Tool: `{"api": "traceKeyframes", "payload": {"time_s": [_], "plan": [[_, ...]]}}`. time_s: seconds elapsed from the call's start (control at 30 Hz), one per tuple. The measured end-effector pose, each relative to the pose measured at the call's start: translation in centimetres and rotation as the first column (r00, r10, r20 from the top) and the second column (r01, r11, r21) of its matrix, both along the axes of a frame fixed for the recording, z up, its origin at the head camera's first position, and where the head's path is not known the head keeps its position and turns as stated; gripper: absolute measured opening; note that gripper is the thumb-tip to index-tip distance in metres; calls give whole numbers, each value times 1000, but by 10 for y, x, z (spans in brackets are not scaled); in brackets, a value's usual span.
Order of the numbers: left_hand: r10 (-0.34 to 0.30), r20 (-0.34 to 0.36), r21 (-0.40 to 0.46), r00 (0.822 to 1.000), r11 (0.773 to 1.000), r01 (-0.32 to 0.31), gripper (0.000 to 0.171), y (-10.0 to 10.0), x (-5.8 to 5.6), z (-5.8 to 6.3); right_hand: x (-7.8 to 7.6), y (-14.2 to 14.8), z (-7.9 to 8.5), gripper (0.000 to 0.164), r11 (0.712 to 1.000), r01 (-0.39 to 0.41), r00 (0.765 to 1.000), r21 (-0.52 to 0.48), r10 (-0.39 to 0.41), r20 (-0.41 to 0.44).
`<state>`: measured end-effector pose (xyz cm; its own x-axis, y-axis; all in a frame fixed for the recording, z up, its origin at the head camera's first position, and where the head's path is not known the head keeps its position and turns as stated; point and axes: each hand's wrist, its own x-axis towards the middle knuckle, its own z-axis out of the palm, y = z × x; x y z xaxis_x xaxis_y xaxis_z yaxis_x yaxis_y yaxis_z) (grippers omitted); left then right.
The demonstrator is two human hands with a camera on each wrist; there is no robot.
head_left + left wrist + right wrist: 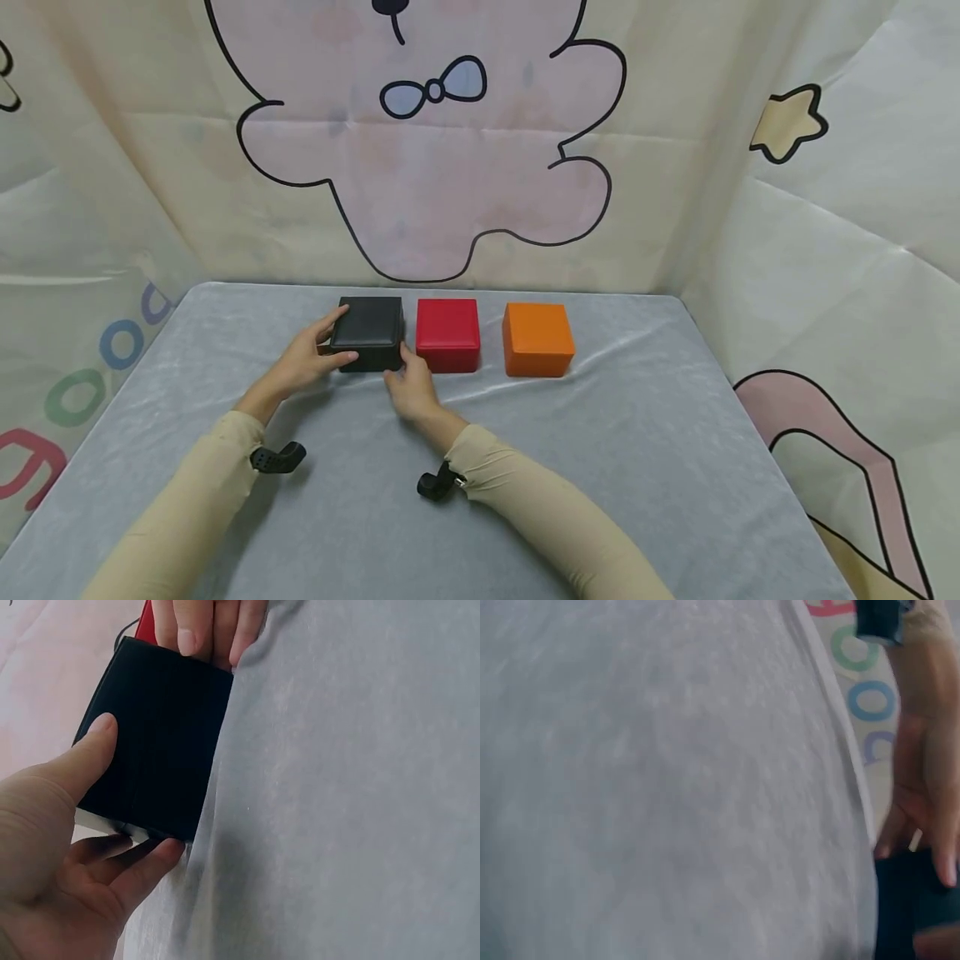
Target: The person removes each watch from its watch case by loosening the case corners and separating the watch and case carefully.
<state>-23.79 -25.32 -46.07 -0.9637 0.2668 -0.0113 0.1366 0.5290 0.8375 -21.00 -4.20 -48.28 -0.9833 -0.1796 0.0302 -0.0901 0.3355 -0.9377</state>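
A black lidded box [367,329] stands near the far edge of the table, leftmost of three boxes in a row. My left hand [303,358] grips it from the left, the thumb over its front face and the other fingers at its left side; the left wrist view shows this thumb flat against the dark face [161,742]. At the box's right front corner, my right hand [415,390] holds on, its fingertips beside the gap to the red box [448,335]. The right wrist view catches only a corner of the black box, low at the right.
An orange box [538,340] stands right of the red one. Grey cloth covers the table [615,467]. Behind it hangs a printed curtain [450,175] with a pink cartoon figure. Both wrists carry black camera mounts [277,458].
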Motion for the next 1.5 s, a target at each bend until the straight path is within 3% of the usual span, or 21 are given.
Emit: {"api": "traceKeyframes", "payload": {"time_s": [0.17, 0.37, 1.03, 1.27, 1.5], "plan": [[-10, -32, -1, 999, 1000, 10, 86, 1, -1, -2, 3, -7, -1, 53, 982, 186, 983, 38, -185, -5], [-5, -21, -2, 1000, 1000, 5, 87, 0, -1, 0, 2, -12, -1, 45, 955, 287, 958, 75, -284, -53], [1, 27, -50, 1000, 999, 0, 81, -4, -2, 7, 0, -12, -5, 37, 947, 295, 952, 125, -281, -119], [-11, 74, -90, 997, 996, 18, 81, -5, -4, 14, -2, -13, -5, 35, 954, 291, 949, 70, -278, -150], [-24, 110, -79, 994, 996, 32, 82, -5, -5, 15, 0, -10, -4, 39, 964, 264, 958, 40, -257, -129]]}}
